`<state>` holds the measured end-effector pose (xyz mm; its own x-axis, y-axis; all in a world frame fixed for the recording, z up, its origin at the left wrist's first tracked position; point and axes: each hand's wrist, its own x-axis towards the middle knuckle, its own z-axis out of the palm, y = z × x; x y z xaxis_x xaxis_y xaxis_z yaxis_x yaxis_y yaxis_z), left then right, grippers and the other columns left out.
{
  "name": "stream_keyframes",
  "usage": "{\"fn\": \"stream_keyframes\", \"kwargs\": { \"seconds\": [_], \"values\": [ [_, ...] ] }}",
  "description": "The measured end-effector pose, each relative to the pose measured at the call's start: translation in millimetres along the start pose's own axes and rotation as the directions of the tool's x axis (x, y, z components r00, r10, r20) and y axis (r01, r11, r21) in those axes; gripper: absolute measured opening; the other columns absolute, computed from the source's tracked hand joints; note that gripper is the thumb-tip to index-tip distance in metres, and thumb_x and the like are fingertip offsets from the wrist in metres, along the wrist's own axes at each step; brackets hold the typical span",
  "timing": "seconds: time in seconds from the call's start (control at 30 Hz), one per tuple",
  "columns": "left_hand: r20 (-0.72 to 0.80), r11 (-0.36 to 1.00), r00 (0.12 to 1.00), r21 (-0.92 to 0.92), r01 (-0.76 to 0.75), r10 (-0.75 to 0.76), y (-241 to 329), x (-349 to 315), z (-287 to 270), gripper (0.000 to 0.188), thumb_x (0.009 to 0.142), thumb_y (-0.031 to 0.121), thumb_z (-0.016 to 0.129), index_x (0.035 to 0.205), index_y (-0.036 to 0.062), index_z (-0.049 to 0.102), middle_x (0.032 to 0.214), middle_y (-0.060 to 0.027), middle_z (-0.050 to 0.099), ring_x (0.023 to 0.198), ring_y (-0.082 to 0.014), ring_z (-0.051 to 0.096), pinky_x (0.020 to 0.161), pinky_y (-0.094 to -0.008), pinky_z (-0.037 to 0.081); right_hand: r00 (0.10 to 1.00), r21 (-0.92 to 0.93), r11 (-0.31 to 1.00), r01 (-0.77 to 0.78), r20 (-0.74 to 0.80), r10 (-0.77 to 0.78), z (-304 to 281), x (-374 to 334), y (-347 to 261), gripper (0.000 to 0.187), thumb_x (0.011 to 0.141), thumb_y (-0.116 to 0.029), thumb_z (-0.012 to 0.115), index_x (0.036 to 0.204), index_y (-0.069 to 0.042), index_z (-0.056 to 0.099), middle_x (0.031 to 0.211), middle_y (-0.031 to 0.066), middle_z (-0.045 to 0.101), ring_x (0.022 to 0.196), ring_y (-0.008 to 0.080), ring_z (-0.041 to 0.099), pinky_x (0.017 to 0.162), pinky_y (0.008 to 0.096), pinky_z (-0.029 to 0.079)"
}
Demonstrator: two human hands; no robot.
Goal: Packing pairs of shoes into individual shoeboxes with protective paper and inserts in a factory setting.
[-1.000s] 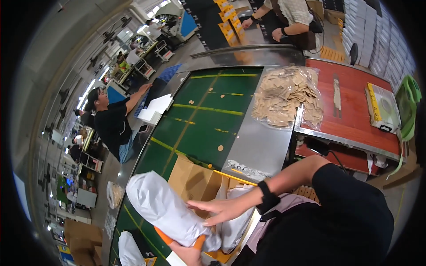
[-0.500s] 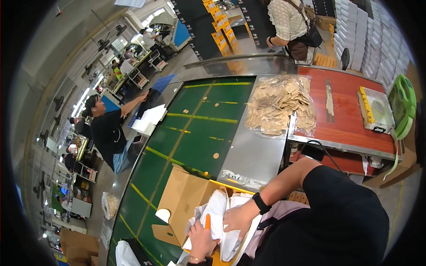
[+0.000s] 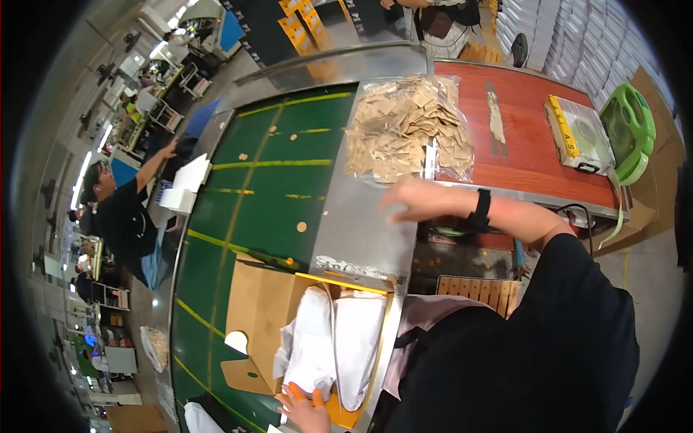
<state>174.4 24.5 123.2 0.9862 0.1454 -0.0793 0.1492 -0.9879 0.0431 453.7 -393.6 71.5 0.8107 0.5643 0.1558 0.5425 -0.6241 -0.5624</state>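
An open cardboard box [image 3: 263, 303] with an orange rim lies in front of me, its brown lid folded back to the left. Inside are two long bundles wrapped in white paper [image 3: 359, 339], side by side. My left hand [image 3: 307, 411], with orange covers on some fingers, rests at the box's near end against the left bundle, fingers spread and holding nothing. My right hand [image 3: 411, 200] is above the metal table edge, just short of a clear plastic bag of small brown packets [image 3: 408, 130]. Motion blurs its fingers.
A green conveyor belt [image 3: 278, 187] with yellow lines runs alongside and carries several small round tan pieces. On the red tabletop [image 3: 520, 137] are a clear case [image 3: 581, 133] and a green tape dispenser [image 3: 629, 133]. A co-worker [image 3: 119, 216] reaches across beyond the belt, near a white box [image 3: 184, 186].
My right hand has left the wrapped bundles and swung up and away toward the bag of packets. My left hand has drawn back to the box's near end. The view has shifted.
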Motion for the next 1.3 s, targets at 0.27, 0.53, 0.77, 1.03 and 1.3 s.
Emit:
{"fn": "stream_keyframes", "kwargs": {
  "seconds": [0.27, 0.53, 0.77, 1.03, 1.3],
  "values": [
    [0.174, 0.961, 0.984, -0.264, 0.087, -0.041, -18.0, 7.9, 28.9, 0.067, 0.092, 0.024, 0.061, 0.147, -0.0013, 0.032, 0.154, -0.0220, 0.030, 0.143, -0.0365, 0.027, 0.118, -0.0494, 0.003, 0.915, -0.077, 0.957, -0.279, -0.324, 0.241, -21.4, 7.5, 98.6, 0.021, 0.074, -0.010, 0.065, 0.093, -0.001, 0.071, 0.084, 0.0203, 0.068, 0.078, 0.0358, 0.066, 0.073, 0.0413, 0.052],
    [0.259, 0.314, 0.718, -0.767, 0.559, -0.647, 39.9, -53.3, 5.2, 0.062, 0.101, 0.037, 0.049, 0.148, 0.0004, 0.033, 0.151, -0.0198, 0.036, 0.140, -0.0312, 0.032, 0.116, -0.0376, 0.024, 0.791, -0.011, 0.853, -0.522, -0.380, 0.479, -48.0, 13.6, 141.0, 0.021, 0.076, -0.014, 0.065, 0.092, -0.003, 0.071, 0.080, 0.0191, 0.069, 0.079, 0.0337, 0.067, 0.073, 0.0411, 0.052],
    [0.213, -0.135, 0.713, -0.977, 0.166, -0.668, 20.4, -33.3, 56.3, 0.067, 0.094, 0.007, 0.056, 0.152, 0.0008, 0.022, 0.152, -0.0144, 0.034, 0.137, -0.0279, 0.036, 0.115, -0.0402, 0.024, 0.767, -0.029, 0.867, -0.498, -0.482, 0.424, -7.2, 73.1, 173.0, 0.046, 0.074, -0.008, 0.060, 0.119, -0.001, 0.056, 0.107, 0.0217, 0.065, 0.098, 0.0377, 0.061, 0.089, 0.0419, 0.048],
    [0.024, 0.013, 0.779, -0.999, 0.042, -0.627, 12.7, -23.2, 82.4, 0.071, 0.090, -0.004, 0.053, 0.151, -0.0006, 0.019, 0.146, -0.0141, 0.037, 0.127, -0.0221, 0.042, 0.107, -0.0330, 0.034, 0.870, 0.217, 0.961, -0.174, -0.422, 0.253, -17.7, 50.7, 222.2, 0.054, 0.071, 0.012, 0.044, 0.123, -0.002, 0.052, 0.108, 0.0168, 0.064, 0.106, 0.0309, 0.060, 0.092, 0.0364, 0.046],
    [0.070, -0.035, 0.767, -0.997, 0.061, -0.638, 7.4, -32.3, 91.4, 0.069, 0.088, -0.004, 0.054, 0.150, 0.0003, 0.023, 0.137, -0.0143, 0.046, 0.120, -0.0218, 0.048, 0.101, -0.0309, 0.040, 0.855, -0.068, 0.942, -0.329, -0.445, 0.266, 6.5, 74.1, 215.5, 0.065, 0.070, 0.014, 0.045, 0.132, -0.006, 0.045, 0.092, 0.0173, 0.062, 0.091, 0.0328, 0.063, 0.079, 0.0355, 0.049]
  ]
}}
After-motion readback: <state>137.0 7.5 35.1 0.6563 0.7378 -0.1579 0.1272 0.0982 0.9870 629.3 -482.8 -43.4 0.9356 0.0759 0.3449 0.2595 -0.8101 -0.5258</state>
